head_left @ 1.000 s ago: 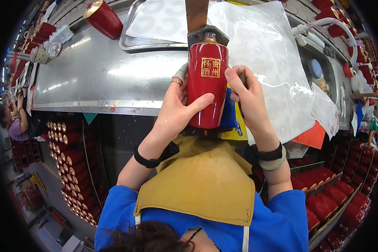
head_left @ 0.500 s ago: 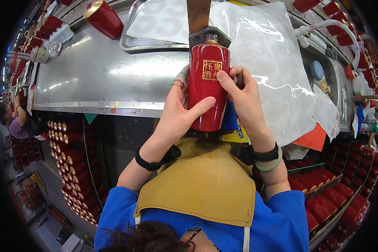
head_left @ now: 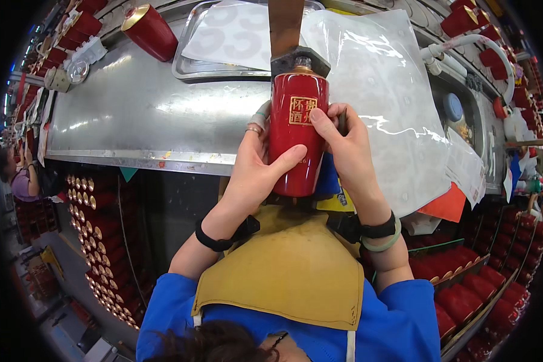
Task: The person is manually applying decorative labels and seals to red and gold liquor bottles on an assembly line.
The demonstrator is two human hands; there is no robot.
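Note:
A glossy red bottle (head_left: 292, 145) with a gold square emblem lies in front of me, its neck pointing away into a dark metal bracket (head_left: 304, 59). My left hand (head_left: 256, 169) is wrapped round the bottle's left side, thumb across the lower front and the other fingers partly hidden. On the right side my right hand (head_left: 347, 142) grips it, thumb pressed at the emblem's edge and fingers curled by the bottle's side. A pale wrap and a ring show on the left fingers.
A rusty upright bar (head_left: 285, 24) rises behind the bracket. Clear plastic sheeting (head_left: 380, 78) covers the bench on the right. To the left are a metal tray (head_left: 190, 71) and another red bottle (head_left: 151, 33). Racks of red bottles (head_left: 470, 295) stand below on both sides.
The whole view has shifted slightly, so the bottle, bracket and hands appear a little lower. Both hands keep their hold, with the right thumb still at the emblem.

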